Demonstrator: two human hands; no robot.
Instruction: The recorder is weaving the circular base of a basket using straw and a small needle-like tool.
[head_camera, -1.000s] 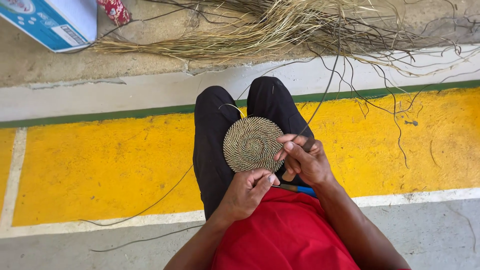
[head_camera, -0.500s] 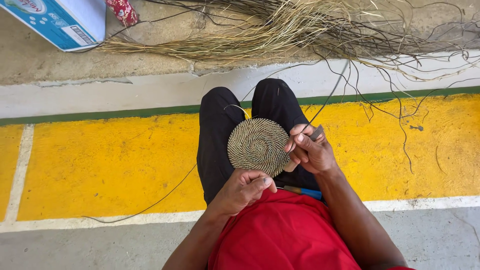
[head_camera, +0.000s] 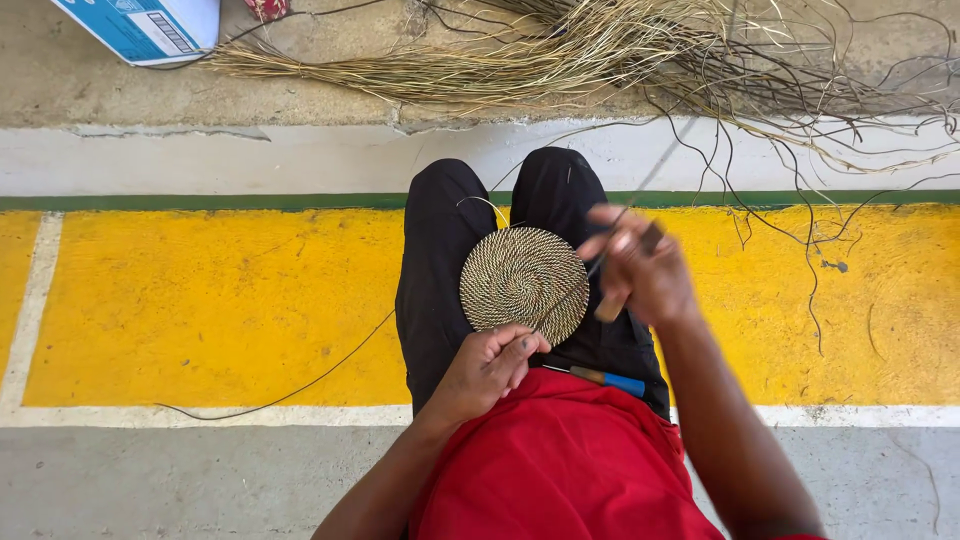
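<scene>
A round, flat coiled mat (head_camera: 524, 284) woven from tan and dark fibres in a tight spiral rests on the person's black-trousered lap, its face turned up, with a thin strand (head_camera: 640, 185) running off its right edge.

Yellow painted floor (head_camera: 200, 300), concrete curb (head_camera: 250, 160).

The person wears a plain red fabric top (head_camera: 570, 460) that covers the torso, and black trousers (head_camera: 440, 270) over both legs. Both forearms are bare, with no sleeves reaching them. The left hand (head_camera: 490, 365) shows bare; the right hand (head_camera: 640, 265) is blurred, seemingly bare too
</scene>
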